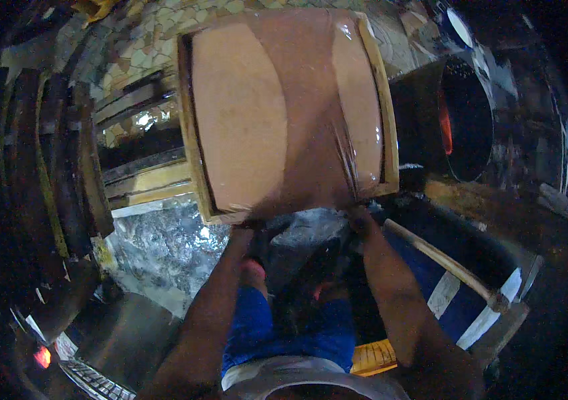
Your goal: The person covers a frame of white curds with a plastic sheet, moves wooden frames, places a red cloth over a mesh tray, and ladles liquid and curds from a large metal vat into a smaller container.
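Note:
A shallow wooden frame (389, 125) with a tan panel (239, 115) inside is held out in front of me. A darker brown band crosses the panel's middle; I cannot tell whether it is shadow or material. Glossy highlights and wrinkles on the right suggest clear film over the surface. My left hand (245, 229) grips the near edge, left of its middle. Towards the near right corner, my right hand (360, 215) holds the same edge. Both hands are dark and blurred, and their fingers are mostly hidden.
Dark wooden slats (83, 160) stand at left, near a wet grey surface (164, 250). A wooden handle (444, 260) lies at right, below a dark round object (469, 125). Irregular stone paving (149, 60) shows beyond. An orange slatted object (374, 356) is beside my legs.

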`<state>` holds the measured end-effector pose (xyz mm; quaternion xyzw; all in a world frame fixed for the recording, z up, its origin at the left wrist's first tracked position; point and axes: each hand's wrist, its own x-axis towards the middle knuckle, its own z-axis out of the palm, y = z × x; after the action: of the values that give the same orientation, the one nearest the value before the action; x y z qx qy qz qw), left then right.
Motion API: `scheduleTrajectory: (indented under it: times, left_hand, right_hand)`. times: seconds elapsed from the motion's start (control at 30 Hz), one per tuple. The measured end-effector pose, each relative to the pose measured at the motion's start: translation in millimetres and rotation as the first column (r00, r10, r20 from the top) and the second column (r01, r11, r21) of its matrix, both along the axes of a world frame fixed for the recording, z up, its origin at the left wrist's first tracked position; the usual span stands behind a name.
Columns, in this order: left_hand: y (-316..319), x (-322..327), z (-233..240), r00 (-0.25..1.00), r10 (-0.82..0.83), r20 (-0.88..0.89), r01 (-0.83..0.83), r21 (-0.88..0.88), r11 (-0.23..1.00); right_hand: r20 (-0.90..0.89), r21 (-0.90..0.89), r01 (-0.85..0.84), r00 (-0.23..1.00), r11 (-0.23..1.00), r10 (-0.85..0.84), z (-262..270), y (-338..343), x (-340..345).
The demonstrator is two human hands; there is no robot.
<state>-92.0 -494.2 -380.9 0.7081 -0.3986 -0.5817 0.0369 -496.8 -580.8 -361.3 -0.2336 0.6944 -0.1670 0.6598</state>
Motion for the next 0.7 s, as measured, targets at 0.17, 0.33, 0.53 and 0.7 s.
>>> scheduleTrajectory:
  times: [0.17, 0.33, 0.53, 0.7]
  left_hand:
    - [11, -34, 25, 0.965, 0.230, -0.130, -0.198, 0.220, 0.955]
    - [62, -25, 80, 0.995, -0.023, -0.092, 0.022, -0.020, 1.000]
    - [36, -16, 207, 0.869, 0.242, -0.431, -0.278, -0.022, 0.960]
    - [-144, 18, 258, 0.416, 0.553, -0.721, -0.721, 0.109, 0.684]
  right_hand:
    - [-0.043, 0.030, -0.233, 0.971, 0.972, 0.234, 0, 23, -18]
    - [-0.156, -0.018, -0.413, 0.901, 0.911, 0.405, 73, 57, -7]
    - [-0.279, 0.005, -0.532, 0.812, 0.847, 0.512, 228, 38, -8]
    - [-0.344, -0.307, -0.402, 0.892, 0.863, 0.293, 288, -126, 50]
